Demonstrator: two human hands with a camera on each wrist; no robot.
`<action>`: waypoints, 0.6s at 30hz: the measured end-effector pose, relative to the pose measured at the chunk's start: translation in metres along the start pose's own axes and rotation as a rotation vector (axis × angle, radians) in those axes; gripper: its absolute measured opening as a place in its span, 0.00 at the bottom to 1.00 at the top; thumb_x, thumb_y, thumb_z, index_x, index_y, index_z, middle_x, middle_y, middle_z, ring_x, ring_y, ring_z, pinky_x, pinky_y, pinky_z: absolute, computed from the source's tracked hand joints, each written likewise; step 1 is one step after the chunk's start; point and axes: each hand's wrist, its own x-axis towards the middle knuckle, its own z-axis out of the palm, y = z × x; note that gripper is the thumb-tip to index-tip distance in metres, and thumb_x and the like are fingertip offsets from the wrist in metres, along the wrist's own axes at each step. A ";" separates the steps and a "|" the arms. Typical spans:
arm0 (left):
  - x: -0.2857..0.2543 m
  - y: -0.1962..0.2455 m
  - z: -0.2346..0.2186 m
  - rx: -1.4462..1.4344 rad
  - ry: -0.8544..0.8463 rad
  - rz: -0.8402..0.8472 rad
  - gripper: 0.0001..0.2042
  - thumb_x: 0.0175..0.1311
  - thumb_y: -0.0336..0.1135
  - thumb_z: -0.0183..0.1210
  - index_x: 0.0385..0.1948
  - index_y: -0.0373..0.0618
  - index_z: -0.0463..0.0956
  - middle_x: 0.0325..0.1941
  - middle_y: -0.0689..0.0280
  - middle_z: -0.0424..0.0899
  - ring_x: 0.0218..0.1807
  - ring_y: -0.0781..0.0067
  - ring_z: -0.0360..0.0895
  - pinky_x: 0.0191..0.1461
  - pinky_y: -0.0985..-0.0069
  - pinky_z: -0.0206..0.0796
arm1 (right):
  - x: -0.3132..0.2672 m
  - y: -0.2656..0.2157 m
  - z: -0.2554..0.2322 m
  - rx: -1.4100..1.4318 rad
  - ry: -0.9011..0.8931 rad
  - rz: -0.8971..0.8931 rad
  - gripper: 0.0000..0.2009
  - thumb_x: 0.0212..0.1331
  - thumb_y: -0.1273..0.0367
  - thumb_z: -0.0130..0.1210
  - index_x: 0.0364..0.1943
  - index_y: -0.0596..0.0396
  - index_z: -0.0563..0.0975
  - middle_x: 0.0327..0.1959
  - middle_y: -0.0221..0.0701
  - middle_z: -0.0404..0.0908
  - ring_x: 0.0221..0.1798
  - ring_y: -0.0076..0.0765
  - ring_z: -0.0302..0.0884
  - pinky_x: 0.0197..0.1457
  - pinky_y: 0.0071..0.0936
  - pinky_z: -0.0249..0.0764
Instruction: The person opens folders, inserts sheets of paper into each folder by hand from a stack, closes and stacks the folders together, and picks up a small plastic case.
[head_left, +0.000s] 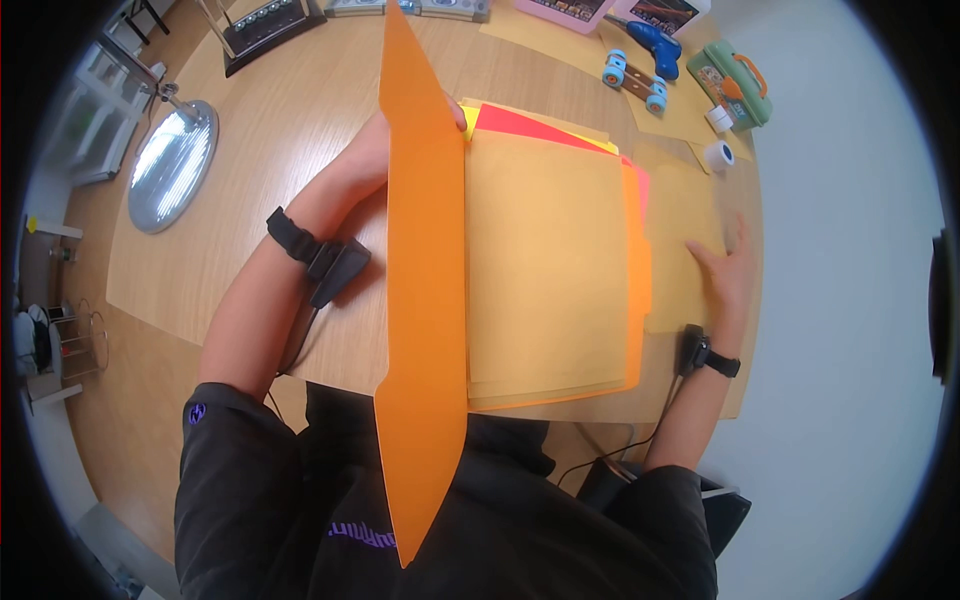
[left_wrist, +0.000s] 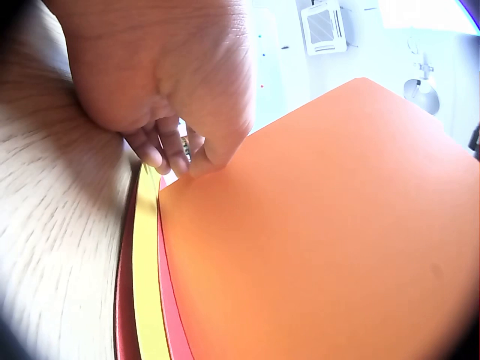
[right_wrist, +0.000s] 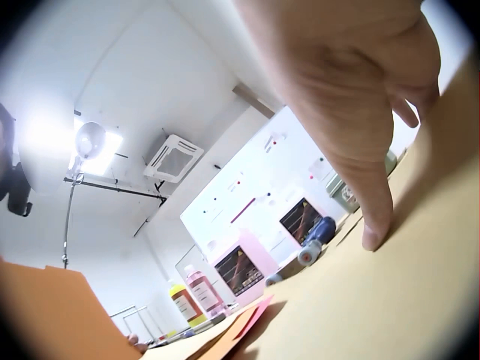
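An orange file folder (head_left: 425, 220) stands open in the head view, its front cover raised upright on the left. Inside lie manila sheets (head_left: 550, 270). Beneath it, red (left_wrist: 127, 300) and yellow folders (left_wrist: 148, 285) show their edges in the left wrist view. My left hand (left_wrist: 165, 75) grips the orange folder at its far corner, its fingers curled beside the folded edges; the raised cover partly hides this hand in the head view. To the right, my right hand (head_left: 732, 275) is spread over a manila sheet (head_left: 680, 230) on the table, thumb low against the sheet.
Toy wheels on an axle frame (head_left: 635, 82), a blue toy drill (head_left: 657, 48), a green case (head_left: 735, 85) and a small white roll (head_left: 718, 155) lie at the far right. A round mirror (head_left: 172, 165) stands left. A wall (head_left: 850, 300) borders the right side.
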 end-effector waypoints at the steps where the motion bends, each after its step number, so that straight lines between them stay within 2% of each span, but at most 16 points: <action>1: -0.001 0.003 0.001 -0.010 0.002 -0.018 0.07 0.65 0.32 0.64 0.41 0.42 0.79 0.44 0.66 0.80 0.48 0.74 0.76 0.54 0.74 0.69 | 0.002 0.008 -0.002 -0.002 0.000 -0.001 0.51 0.43 0.61 0.78 0.73 0.52 0.60 0.64 0.51 0.74 0.65 0.49 0.75 0.65 0.40 0.74; 3: 0.000 -0.001 0.001 -0.025 0.002 -0.035 0.07 0.65 0.32 0.64 0.41 0.42 0.78 0.44 0.66 0.80 0.49 0.74 0.76 0.55 0.74 0.69 | 0.002 0.004 -0.015 0.078 0.064 0.204 0.48 0.44 0.65 0.78 0.72 0.54 0.62 0.58 0.49 0.78 0.60 0.45 0.79 0.60 0.38 0.77; 4: 0.001 -0.010 -0.004 0.011 -0.041 0.023 0.11 0.69 0.38 0.58 0.43 0.41 0.79 0.47 0.64 0.79 0.48 0.76 0.75 0.51 0.80 0.69 | 0.004 0.011 -0.016 0.077 0.066 0.204 0.48 0.44 0.65 0.78 0.72 0.54 0.62 0.58 0.49 0.78 0.60 0.45 0.79 0.60 0.38 0.77; 5: 0.002 -0.015 -0.007 0.048 -0.084 0.080 0.16 0.74 0.44 0.53 0.46 0.39 0.79 0.50 0.62 0.79 0.46 0.79 0.75 0.48 0.86 0.69 | 0.010 0.023 -0.016 0.291 0.001 0.237 0.44 0.47 0.67 0.77 0.70 0.57 0.63 0.57 0.47 0.80 0.57 0.42 0.81 0.59 0.37 0.78; 6: 0.001 -0.013 -0.006 0.051 -0.088 0.082 0.16 0.74 0.44 0.53 0.46 0.39 0.79 0.50 0.62 0.79 0.46 0.79 0.75 0.48 0.86 0.69 | 0.013 0.031 -0.014 0.509 -0.061 0.268 0.41 0.49 0.69 0.75 0.68 0.60 0.65 0.55 0.46 0.81 0.55 0.40 0.82 0.58 0.35 0.79; 7: 0.000 -0.010 -0.004 -0.023 -0.078 0.054 0.16 0.74 0.44 0.52 0.45 0.39 0.79 0.50 0.62 0.79 0.45 0.80 0.75 0.47 0.87 0.69 | 0.016 0.039 -0.012 0.511 -0.060 0.269 0.41 0.49 0.69 0.75 0.68 0.60 0.65 0.55 0.46 0.81 0.55 0.40 0.82 0.58 0.35 0.79; 8: -0.001 -0.006 -0.002 -0.094 -0.066 0.027 0.16 0.74 0.44 0.52 0.44 0.39 0.78 0.50 0.63 0.78 0.44 0.80 0.75 0.46 0.87 0.69 | 0.019 0.039 -0.011 0.668 -0.019 0.221 0.35 0.53 0.71 0.72 0.66 0.62 0.67 0.54 0.44 0.82 0.54 0.38 0.82 0.57 0.34 0.79; 9: -0.001 -0.005 -0.001 -0.088 -0.065 0.031 0.16 0.74 0.44 0.52 0.44 0.39 0.78 0.50 0.63 0.78 0.44 0.80 0.75 0.46 0.87 0.69 | 0.022 0.039 -0.008 0.828 0.022 0.167 0.30 0.57 0.73 0.69 0.63 0.65 0.69 0.52 0.42 0.83 0.53 0.37 0.82 0.55 0.33 0.79; 10: -0.002 -0.005 -0.001 -0.086 -0.034 0.012 0.11 0.70 0.40 0.57 0.43 0.41 0.78 0.47 0.64 0.79 0.46 0.78 0.75 0.50 0.82 0.69 | 0.024 0.039 -0.007 0.833 0.022 0.162 0.30 0.57 0.73 0.69 0.63 0.65 0.69 0.52 0.42 0.83 0.53 0.37 0.82 0.55 0.33 0.79; 11: -0.002 -0.005 -0.001 -0.085 -0.003 -0.008 0.07 0.67 0.35 0.62 0.41 0.44 0.78 0.45 0.66 0.80 0.49 0.75 0.76 0.53 0.77 0.69 | 0.023 0.035 -0.008 0.921 0.105 0.172 0.25 0.61 0.73 0.65 0.61 0.66 0.70 0.53 0.41 0.82 0.53 0.36 0.82 0.55 0.32 0.80; 12: -0.002 -0.009 -0.003 -0.081 -0.002 -0.005 0.07 0.67 0.35 0.62 0.41 0.44 0.78 0.45 0.66 0.80 0.49 0.75 0.76 0.53 0.77 0.69 | 0.023 0.031 -0.011 1.008 0.188 0.182 0.21 0.65 0.74 0.62 0.59 0.67 0.71 0.53 0.41 0.82 0.53 0.36 0.82 0.55 0.32 0.80; 13: -0.002 -0.016 -0.005 -0.125 -0.002 -0.071 0.08 0.69 0.37 0.60 0.42 0.45 0.78 0.46 0.67 0.80 0.49 0.76 0.75 0.51 0.79 0.69 | 0.023 0.028 -0.014 1.011 0.189 0.179 0.21 0.65 0.74 0.62 0.59 0.67 0.71 0.53 0.41 0.82 0.53 0.36 0.82 0.55 0.32 0.80; 14: -0.001 -0.013 -0.003 -0.169 -0.003 -0.136 0.09 0.71 0.39 0.59 0.42 0.45 0.78 0.46 0.67 0.80 0.48 0.78 0.75 0.50 0.82 0.69 | 0.021 0.021 -0.017 1.092 0.272 0.219 0.19 0.67 0.72 0.60 0.59 0.67 0.72 0.55 0.40 0.82 0.53 0.36 0.82 0.54 0.31 0.79; 15: 0.000 -0.010 -0.002 -0.167 -0.003 -0.133 0.09 0.71 0.39 0.59 0.42 0.45 0.78 0.46 0.67 0.80 0.48 0.78 0.75 0.50 0.82 0.69 | 0.019 0.017 -0.019 1.172 0.357 0.260 0.18 0.69 0.71 0.57 0.58 0.66 0.73 0.56 0.40 0.81 0.53 0.36 0.82 0.54 0.31 0.79; 17: -0.003 0.000 0.004 -0.198 0.081 -0.332 0.10 0.73 0.42 0.56 0.41 0.45 0.78 0.45 0.69 0.79 0.47 0.81 0.75 0.47 0.86 0.68 | 0.022 0.026 -0.022 1.200 0.338 0.271 0.18 0.70 0.69 0.57 0.59 0.66 0.73 0.57 0.40 0.81 0.53 0.36 0.81 0.55 0.31 0.79; 18: -0.005 0.004 0.005 -0.196 0.081 -0.331 0.10 0.73 0.42 0.56 0.41 0.45 0.78 0.45 0.69 0.79 0.47 0.81 0.75 0.47 0.86 0.68 | 0.024 0.031 -0.022 1.226 0.316 0.285 0.18 0.70 0.68 0.56 0.59 0.65 0.73 0.57 0.40 0.80 0.54 0.36 0.81 0.55 0.32 0.79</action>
